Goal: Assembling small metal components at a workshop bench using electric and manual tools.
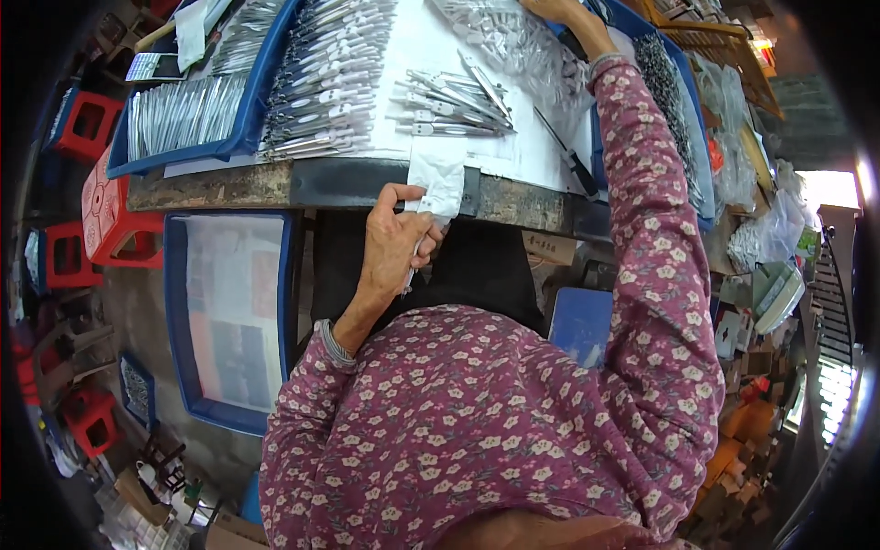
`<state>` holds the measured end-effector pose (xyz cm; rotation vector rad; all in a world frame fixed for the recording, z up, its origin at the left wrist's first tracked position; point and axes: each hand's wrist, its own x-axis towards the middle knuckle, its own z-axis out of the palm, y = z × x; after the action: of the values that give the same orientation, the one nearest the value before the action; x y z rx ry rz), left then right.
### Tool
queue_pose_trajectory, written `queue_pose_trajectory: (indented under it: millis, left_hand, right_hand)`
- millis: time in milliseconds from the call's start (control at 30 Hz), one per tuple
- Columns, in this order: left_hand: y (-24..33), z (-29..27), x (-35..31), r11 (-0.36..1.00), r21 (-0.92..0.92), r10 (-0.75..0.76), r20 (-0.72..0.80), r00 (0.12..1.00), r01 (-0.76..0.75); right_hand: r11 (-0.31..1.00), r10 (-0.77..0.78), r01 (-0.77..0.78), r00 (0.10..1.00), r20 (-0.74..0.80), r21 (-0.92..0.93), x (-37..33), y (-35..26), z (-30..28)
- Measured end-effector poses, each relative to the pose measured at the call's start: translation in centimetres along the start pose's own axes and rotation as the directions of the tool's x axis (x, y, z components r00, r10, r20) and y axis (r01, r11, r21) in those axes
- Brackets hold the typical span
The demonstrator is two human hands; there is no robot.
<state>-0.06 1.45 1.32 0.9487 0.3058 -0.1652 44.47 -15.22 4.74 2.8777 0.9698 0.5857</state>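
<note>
So the left hand (394, 240) is curled up at the table's (229, 188) front edge, right against a white strip (436, 179) hanging over it; can't tell if it's actually pinching anything. The right hand (555, 9) is way up by the clear plastic pieces (513, 50), mostly cut off, so no idea about those fingers. Between them there's a loose pile of slim silver tools (451, 103), with a black-handled tool (568, 156) lying just right of it.

Maroon top (477, 403), long sleeves (655, 211), cream floral print; 2 greyish ribbed cuffs (338, 343); black legwear (486, 270).
</note>
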Motion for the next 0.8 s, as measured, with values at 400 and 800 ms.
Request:
queue_pose_trajectory:
  millis: [400, 800]
  left_hand:
    - [0.8, -0.7, -0.9, 1.0, 0.009, -0.012, 0.013, 1.0, 0.011]
    - [2.1, -0.8, -3.6, 0.947, 0.32, -0.085, 0.162, 0.983, 0.029]
  right_hand:
    - [0.978, -0.125, 0.151, 0.977, -0.175, 0.146, -5.2, -3.9, -4.2]
    - [0.807, -0.33, 0.376, 0.927, -0.18, 0.456, -15.2, -6.8, -16.8]
